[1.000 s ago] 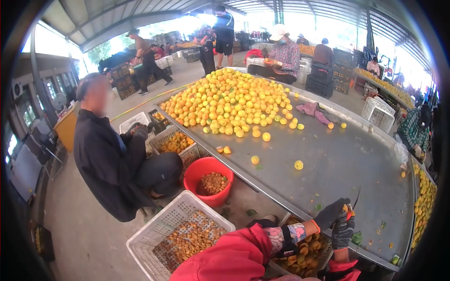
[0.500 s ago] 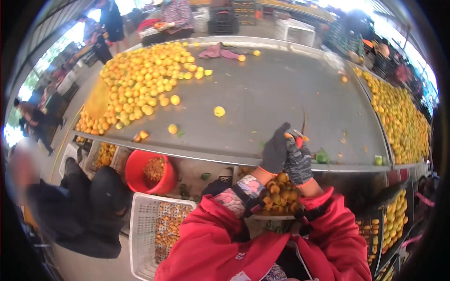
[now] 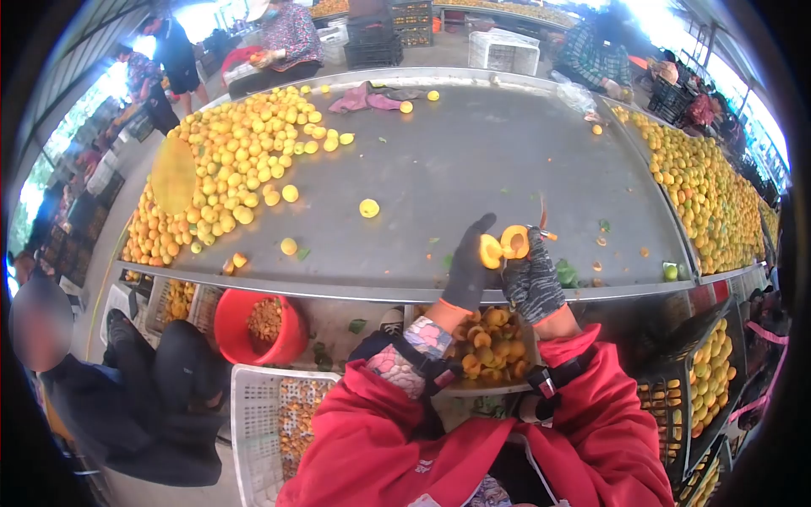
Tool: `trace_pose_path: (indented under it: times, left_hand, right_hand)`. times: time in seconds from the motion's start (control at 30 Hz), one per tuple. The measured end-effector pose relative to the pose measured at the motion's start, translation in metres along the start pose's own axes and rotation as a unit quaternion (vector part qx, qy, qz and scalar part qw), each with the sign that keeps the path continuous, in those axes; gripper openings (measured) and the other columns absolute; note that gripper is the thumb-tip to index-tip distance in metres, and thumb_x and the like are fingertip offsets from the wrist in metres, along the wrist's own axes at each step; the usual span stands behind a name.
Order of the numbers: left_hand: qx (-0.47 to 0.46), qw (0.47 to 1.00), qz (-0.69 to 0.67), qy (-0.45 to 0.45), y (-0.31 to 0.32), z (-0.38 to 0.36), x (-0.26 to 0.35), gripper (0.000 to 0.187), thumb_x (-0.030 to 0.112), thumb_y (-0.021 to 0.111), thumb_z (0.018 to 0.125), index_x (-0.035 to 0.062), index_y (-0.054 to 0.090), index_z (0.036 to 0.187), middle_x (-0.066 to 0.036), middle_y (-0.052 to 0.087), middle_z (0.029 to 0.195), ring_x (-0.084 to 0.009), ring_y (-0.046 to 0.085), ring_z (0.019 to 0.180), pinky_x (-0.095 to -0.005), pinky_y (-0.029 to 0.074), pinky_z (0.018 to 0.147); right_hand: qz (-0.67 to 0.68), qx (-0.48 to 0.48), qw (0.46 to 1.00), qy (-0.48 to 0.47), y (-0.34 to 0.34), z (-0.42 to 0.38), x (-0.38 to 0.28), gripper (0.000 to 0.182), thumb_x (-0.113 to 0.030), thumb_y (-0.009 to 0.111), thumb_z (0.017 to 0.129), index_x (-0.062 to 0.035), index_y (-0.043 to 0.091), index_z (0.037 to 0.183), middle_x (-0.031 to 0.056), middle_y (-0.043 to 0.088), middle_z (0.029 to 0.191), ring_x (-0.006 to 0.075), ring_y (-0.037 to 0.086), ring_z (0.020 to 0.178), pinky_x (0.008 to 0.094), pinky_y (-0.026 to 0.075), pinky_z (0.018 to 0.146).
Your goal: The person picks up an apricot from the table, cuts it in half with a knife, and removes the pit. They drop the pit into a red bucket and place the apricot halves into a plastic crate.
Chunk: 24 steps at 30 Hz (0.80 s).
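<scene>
Over the grey table's (image 3: 405, 169) near edge, my left hand (image 3: 467, 270) in a dark glove with an orange cuff is closed on one apricot half (image 3: 490, 251). My right hand (image 3: 534, 286), in a grey striped glove, grips a small knife (image 3: 548, 236) whose thin blade points up and away. A second apricot half (image 3: 514, 242), its hollow orange inside facing me, sits at the right fingertips beside the first. Directly below my wrists is a crate of apricot halves (image 3: 488, 346). Some gripping fingers are hidden.
A heap of apricots (image 3: 228, 160) covers the table's left; another pile (image 3: 701, 194) lies right, behind a divider. Below left are a red bucket (image 3: 291, 334) and a white crate (image 3: 253, 414) with pits. A person (image 3: 127, 414) sits left. Stacked crates (image 3: 711, 372) stand at right.
The apricot between my hands now shows as two parted halves with the cut inside visible. My view has shifted slightly, so the table appears further left.
</scene>
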State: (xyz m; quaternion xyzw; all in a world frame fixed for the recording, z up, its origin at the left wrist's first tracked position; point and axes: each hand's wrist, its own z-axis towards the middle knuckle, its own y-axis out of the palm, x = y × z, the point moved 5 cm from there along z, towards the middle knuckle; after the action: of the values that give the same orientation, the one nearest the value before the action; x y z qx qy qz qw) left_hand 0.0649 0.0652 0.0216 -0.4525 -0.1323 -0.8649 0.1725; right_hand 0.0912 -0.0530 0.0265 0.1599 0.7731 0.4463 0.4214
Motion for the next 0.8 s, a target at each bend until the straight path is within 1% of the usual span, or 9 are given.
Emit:
trace_pose_path:
  times: [0.03, 0.17, 0.23, 0.3, 0.37, 0.43, 0.63, 0.73, 0.8]
  left_hand:
    - [-0.001, 0.957, -0.214, -0.197, 0.000, -0.005, -0.020, 0.042, 0.029, 0.050, 0.099, 0.0008, 0.056, 0.129, -0.011, 0.066, 0.113, -0.0223, 0.063, 0.097, -0.0334, 0.052, 0.084]
    - [-0.106, 0.948, -0.222, -0.202, -0.011, -0.004, -0.001, 0.043, 0.034, 0.053, 0.099, 0.0015, 0.055, 0.127, -0.012, 0.066, 0.115, -0.0259, 0.066, 0.095, -0.0346, 0.056, 0.076]
    - [-0.080, 0.709, -0.555, -0.428, 0.002, -0.010, -0.007, 0.044, 0.036, 0.055, 0.098, 0.0028, 0.056, 0.127, -0.012, 0.066, 0.114, -0.0267, 0.067, 0.094, -0.0370, 0.058, 0.074]
    - [-0.097, 0.823, -0.417, -0.372, 0.009, -0.018, -0.037, 0.044, 0.034, 0.062, 0.095, 0.0038, 0.056, 0.126, -0.011, 0.066, 0.114, -0.0263, 0.067, 0.093, -0.0390, 0.059, 0.074]
    - [-0.111, 0.855, -0.351, -0.365, 0.009, -0.020, -0.040, 0.045, 0.034, 0.064, 0.093, 0.0041, 0.056, 0.126, -0.010, 0.065, 0.113, -0.0243, 0.067, 0.091, -0.0387, 0.059, 0.075]
    - [-0.124, 0.821, -0.370, -0.416, 0.006, -0.018, -0.005, 0.046, 0.034, 0.064, 0.093, 0.0037, 0.055, 0.126, -0.009, 0.063, 0.111, -0.0207, 0.065, 0.090, -0.0361, 0.057, 0.077]
    - [-0.137, 0.801, -0.382, -0.439, 0.006, -0.019, 0.007, 0.039, 0.028, 0.068, 0.091, 0.0029, 0.057, 0.120, -0.012, 0.065, 0.110, -0.0244, 0.068, 0.092, -0.0373, 0.060, 0.075]
    - [-0.097, 0.816, -0.348, -0.452, 0.008, -0.022, 0.008, 0.041, 0.027, 0.068, 0.091, 0.0011, 0.056, 0.121, -0.013, 0.064, 0.109, -0.0251, 0.069, 0.091, -0.0369, 0.060, 0.076]
    - [-0.087, 0.837, -0.305, -0.446, 0.008, -0.018, 0.009, 0.043, 0.026, 0.068, 0.091, 0.0004, 0.056, 0.124, -0.014, 0.064, 0.109, -0.0249, 0.069, 0.089, -0.0364, 0.060, 0.076]
  right_hand:
    - [0.078, -0.010, 0.995, 0.065, 0.005, -0.003, 0.000, 0.022, -0.035, 0.062, 0.097, -0.0136, 0.061, 0.095, -0.0036, 0.052, 0.064, 0.0095, 0.050, 0.049, 0.0205, 0.043, 0.044]
    - [0.020, 0.016, 0.997, 0.071, -0.004, -0.010, -0.002, 0.031, -0.046, 0.062, 0.094, -0.0168, 0.058, 0.086, -0.0067, 0.049, 0.059, 0.0047, 0.045, 0.044, 0.0170, 0.036, 0.038]
    - [-0.236, 0.007, 0.970, -0.066, -0.019, -0.005, -0.012, 0.024, -0.035, 0.062, 0.093, -0.0127, 0.058, 0.101, 0.0003, 0.056, 0.073, 0.0123, 0.053, 0.054, 0.0233, 0.043, 0.047]
    - [-0.565, -0.063, 0.789, -0.234, -0.043, 0.000, -0.020, 0.036, -0.012, 0.061, 0.088, -0.0077, 0.053, 0.122, 0.0123, 0.061, 0.093, 0.0274, 0.060, 0.073, 0.0345, 0.050, 0.064]
    - [-0.728, -0.108, 0.571, -0.364, -0.046, -0.006, -0.025, 0.061, 0.008, 0.058, 0.080, -0.0041, 0.046, 0.139, 0.0234, 0.063, 0.109, 0.0424, 0.063, 0.092, 0.0451, 0.053, 0.078]
    - [-0.744, -0.140, 0.455, -0.469, -0.006, -0.031, -0.029, 0.063, 0.009, 0.057, 0.078, -0.0046, 0.047, 0.138, 0.0240, 0.062, 0.109, 0.0432, 0.063, 0.093, 0.0444, 0.053, 0.079]
    - [-0.741, -0.147, 0.455, -0.471, -0.002, -0.026, -0.043, 0.048, 0.002, 0.062, 0.083, -0.0035, 0.054, 0.131, 0.0199, 0.065, 0.103, 0.0337, 0.065, 0.082, 0.0382, 0.053, 0.070]
    - [-0.484, 0.080, 0.851, -0.187, -0.029, 0.004, -0.048, 0.024, -0.014, 0.066, 0.091, -0.0040, 0.061, 0.112, 0.0091, 0.065, 0.084, 0.0197, 0.062, 0.066, 0.0300, 0.049, 0.057]
    - [-0.329, 0.030, 0.914, -0.234, -0.016, 0.001, -0.065, 0.018, -0.024, 0.065, 0.094, -0.0070, 0.061, 0.098, 0.0030, 0.058, 0.071, 0.0134, 0.055, 0.057, 0.0265, 0.044, 0.050]
